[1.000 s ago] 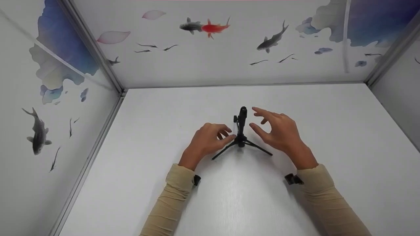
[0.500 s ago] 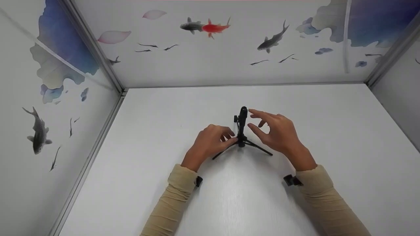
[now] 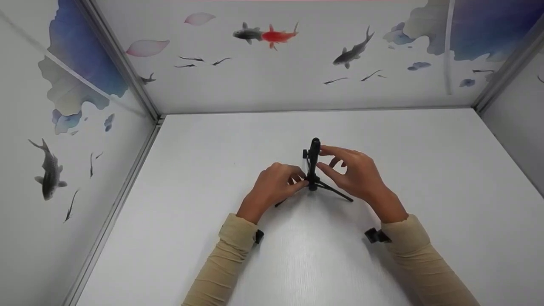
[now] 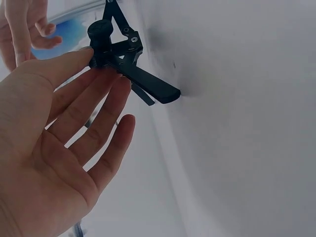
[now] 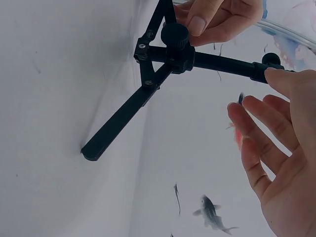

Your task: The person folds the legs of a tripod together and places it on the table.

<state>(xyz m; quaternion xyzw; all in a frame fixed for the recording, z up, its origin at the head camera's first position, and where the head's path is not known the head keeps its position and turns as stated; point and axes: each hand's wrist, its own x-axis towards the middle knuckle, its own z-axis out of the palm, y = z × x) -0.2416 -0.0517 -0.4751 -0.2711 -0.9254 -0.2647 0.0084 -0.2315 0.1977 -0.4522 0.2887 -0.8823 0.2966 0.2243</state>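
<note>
A small black tripod stand [image 3: 314, 161] is upright on the white table, its legs spread and a slim post rising from the hub. My left hand [image 3: 274, 185] pinches the hub from the left, covering much of the left leg in the head view. Its thumb lies against the round knob [image 4: 100, 33] in the left wrist view, with the fingertips just beneath. On the other side, my right hand [image 3: 361, 172] touches the upper post with thumb and index fingertip. The right wrist view shows the thumb at the post [image 5: 224, 63], the other fingers loosely bent and apart from it.
The white table [image 3: 204, 140] is bounded by a back wall [image 3: 297, 89] and a left wall [image 3: 25, 110] painted with fish. Metal frame bars [image 3: 140, 91] run along the corners. A small black device [image 3: 375, 235] sits at the right cuff, another [image 3: 259, 236] at the left.
My right hand has moved left until its fingertips reach the post. My left hand has shifted slightly right, bringing thumb and fingers onto the hub. The stand has stayed in place.
</note>
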